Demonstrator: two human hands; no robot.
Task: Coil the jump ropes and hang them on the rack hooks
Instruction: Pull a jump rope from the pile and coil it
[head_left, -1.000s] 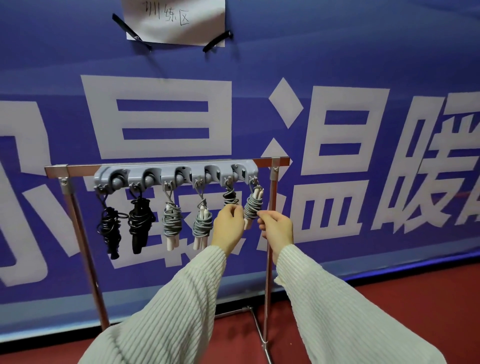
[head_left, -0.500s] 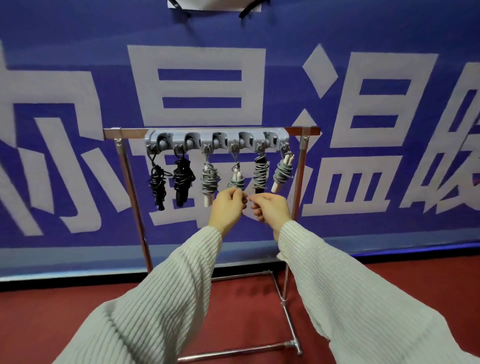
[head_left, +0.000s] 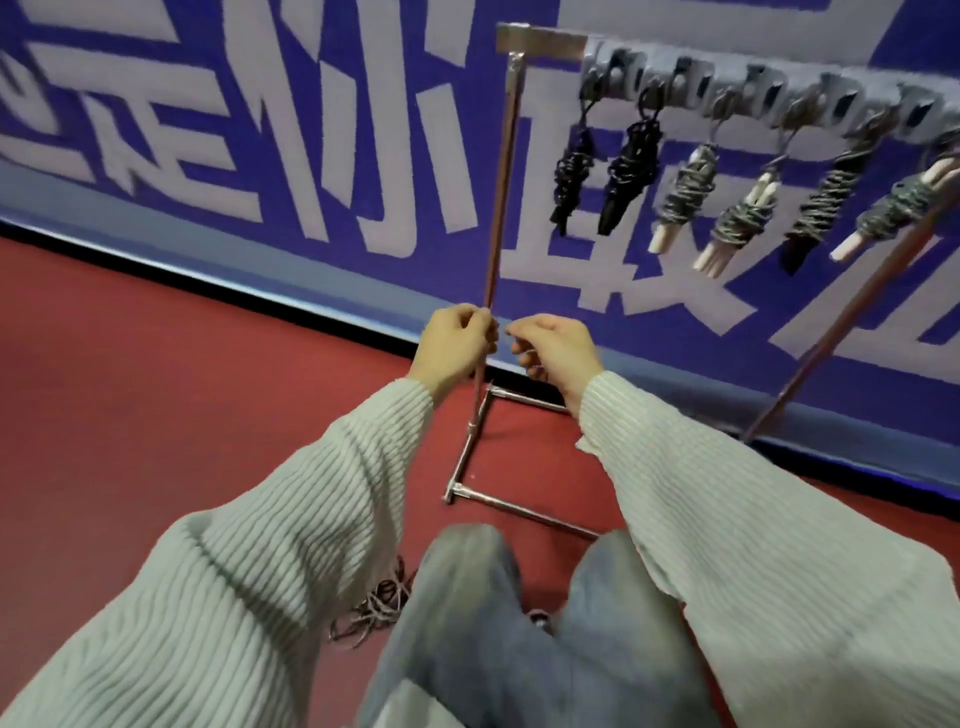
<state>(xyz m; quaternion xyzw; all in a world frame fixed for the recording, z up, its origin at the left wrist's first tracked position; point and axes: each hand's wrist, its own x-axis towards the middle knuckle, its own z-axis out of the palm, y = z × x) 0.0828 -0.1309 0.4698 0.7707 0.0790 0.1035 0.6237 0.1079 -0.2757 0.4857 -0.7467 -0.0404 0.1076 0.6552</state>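
The left hand (head_left: 457, 345) is loosely curled in front of the rack's left upright; whether its grip closes on the pole or merely overlaps it cannot be told. The right hand (head_left: 558, 353) hangs just beside it, apart from it, fingers loosely curled and its grip holding nothing. Both arms wear pale ribbed sleeves (head_left: 270, 587), and grey trouser legs (head_left: 498, 639) show below them.

The metal rack (head_left: 501, 171) stands on the red floor (head_left: 156, 405) against a blue banner (head_left: 322, 130) with large white characters. Its view is tilted, so the top bar runs down toward the right. A grey hook strip (head_left: 779, 98) is fixed along that bar, and six coiled jump ropes hang from its hooks in a row: two black ropes (head_left: 602, 176) at the left, then two grey coils with white handles (head_left: 711, 208), then a grey coil with a dark handle (head_left: 826, 202), then another grey coil with white handles (head_left: 893, 208) at the far right.

On the floor, between the left sleeve and the trousers, lies a loose tangled rope (head_left: 382, 608), partly hidden.
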